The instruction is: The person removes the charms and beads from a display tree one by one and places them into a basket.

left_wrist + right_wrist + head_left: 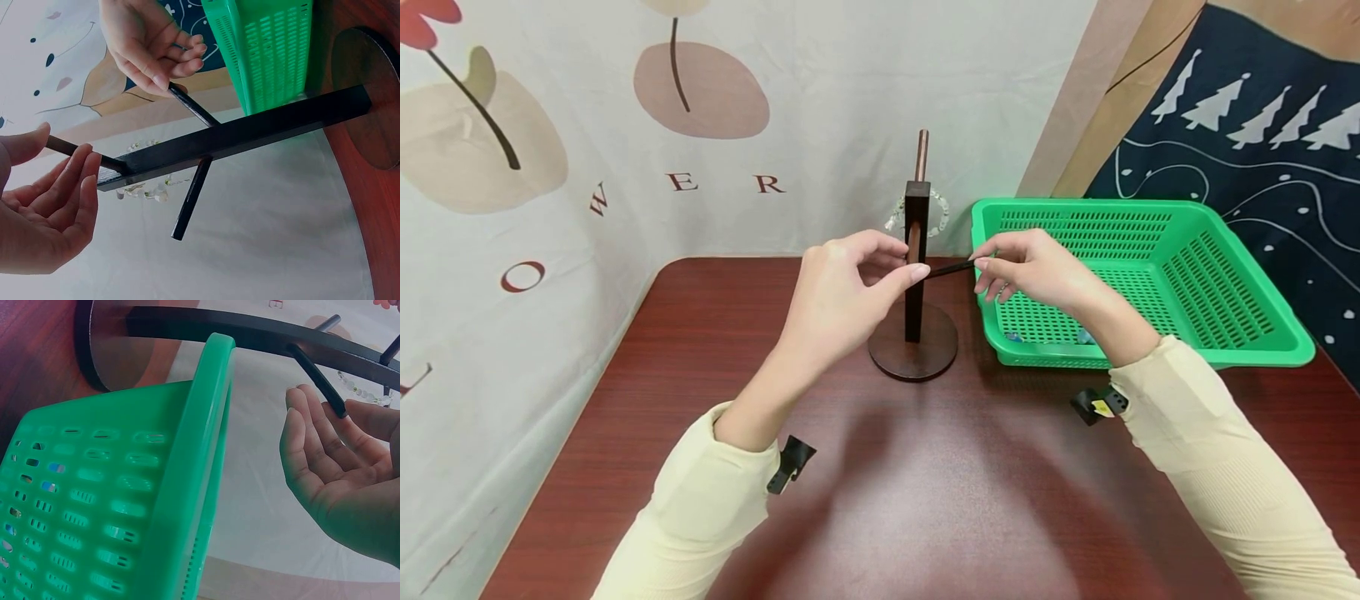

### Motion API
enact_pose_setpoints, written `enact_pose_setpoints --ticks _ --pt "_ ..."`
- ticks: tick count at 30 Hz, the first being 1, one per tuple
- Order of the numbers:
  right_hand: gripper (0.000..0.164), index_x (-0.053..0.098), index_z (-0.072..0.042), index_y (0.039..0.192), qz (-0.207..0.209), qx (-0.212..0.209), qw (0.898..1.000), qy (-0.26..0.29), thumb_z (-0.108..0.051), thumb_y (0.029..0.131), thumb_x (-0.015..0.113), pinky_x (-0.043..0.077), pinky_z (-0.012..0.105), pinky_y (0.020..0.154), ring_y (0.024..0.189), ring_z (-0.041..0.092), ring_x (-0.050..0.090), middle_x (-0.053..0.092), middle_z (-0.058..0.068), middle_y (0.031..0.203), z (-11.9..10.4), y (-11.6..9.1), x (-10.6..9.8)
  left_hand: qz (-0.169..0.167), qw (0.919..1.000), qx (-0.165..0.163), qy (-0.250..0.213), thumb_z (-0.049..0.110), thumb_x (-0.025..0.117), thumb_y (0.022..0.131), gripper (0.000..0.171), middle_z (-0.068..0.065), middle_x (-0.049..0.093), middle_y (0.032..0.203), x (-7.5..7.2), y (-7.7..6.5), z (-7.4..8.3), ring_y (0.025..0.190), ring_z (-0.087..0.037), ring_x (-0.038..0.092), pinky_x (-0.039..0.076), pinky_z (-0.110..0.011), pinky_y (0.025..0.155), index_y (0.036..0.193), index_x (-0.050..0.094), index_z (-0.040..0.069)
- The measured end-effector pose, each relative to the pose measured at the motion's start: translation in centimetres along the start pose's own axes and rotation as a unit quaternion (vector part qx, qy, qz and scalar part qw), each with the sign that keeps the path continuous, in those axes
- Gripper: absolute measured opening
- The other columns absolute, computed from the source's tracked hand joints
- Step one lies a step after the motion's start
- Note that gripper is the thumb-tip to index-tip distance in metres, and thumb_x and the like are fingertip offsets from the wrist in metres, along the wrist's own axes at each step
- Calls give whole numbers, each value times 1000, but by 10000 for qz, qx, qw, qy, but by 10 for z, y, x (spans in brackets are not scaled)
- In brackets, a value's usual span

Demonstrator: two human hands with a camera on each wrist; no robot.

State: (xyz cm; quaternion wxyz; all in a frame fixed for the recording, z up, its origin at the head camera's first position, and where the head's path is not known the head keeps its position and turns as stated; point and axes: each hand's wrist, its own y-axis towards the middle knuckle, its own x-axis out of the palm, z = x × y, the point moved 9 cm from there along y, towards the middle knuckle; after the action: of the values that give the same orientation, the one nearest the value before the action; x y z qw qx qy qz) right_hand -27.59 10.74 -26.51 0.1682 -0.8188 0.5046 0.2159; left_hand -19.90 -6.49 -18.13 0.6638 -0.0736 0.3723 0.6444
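Note:
A dark wooden stand (913, 321) rises upright from a round base (895, 360), with thin pegs crossing its post. My left hand (838, 287) pinches the near upper peg (115, 164) by its free end, between thumb and fingers. On the other side, my right hand (1037, 268) pinches the tip of the right-hand lower peg (951, 268) with thumb and index finger; its other fingers are loosely bent. A lower peg (190, 203) opposite is untouched. Behind the top of the post hangs a bracelet of clear and pale beads (942, 218), partly hidden by the post.
A green plastic basket (1150, 357) stands right of the stand, close to my right hand, with small blue items (1084, 336) inside. Reddish-brown tabletop (700, 367) lies under everything. A printed cloth (850, 92) hangs behind the table.

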Motion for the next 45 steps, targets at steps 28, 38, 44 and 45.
enact_pose_setpoints --ticks 28,38,44,45 --pt "24 62 0 105 -289 -93 9994 -146 -19 93 54 51 35 69 73 25 62 65 16 84 2 -11 -5 -390 9978 -36 534 7 58 88 15 -3 68 83 -17 11 -12 67 -16 57 40 -30 62 97 69 5" --pt "26 59 5 108 -384 49 9992 -88 -15 92 55 51 34 67 73 25 63 65 19 89 13 -11 -4 -713 9952 -500 451 3 52 91 20 -7 68 89 -26 24 -31 84 -17 61 39 -32 69 103 68 7" --pt "25 58 6 109 -464 25 9989 -35 -12 92 54 51 33 68 73 23 63 66 19 89 13 -11 -4 -736 9955 -464 378 3 50 92 22 -7 68 91 -29 31 -39 87 -18 60 37 -30 67 104 68 7" --pt "26 58 7 109 -493 12 9988 -39 -12 92 54 51 33 68 73 23 64 65 19 90 13 -11 -4 -748 9955 -474 342 4 50 92 22 -7 68 91 -29 32 -41 86 -17 59 37 -29 66 104 67 7"
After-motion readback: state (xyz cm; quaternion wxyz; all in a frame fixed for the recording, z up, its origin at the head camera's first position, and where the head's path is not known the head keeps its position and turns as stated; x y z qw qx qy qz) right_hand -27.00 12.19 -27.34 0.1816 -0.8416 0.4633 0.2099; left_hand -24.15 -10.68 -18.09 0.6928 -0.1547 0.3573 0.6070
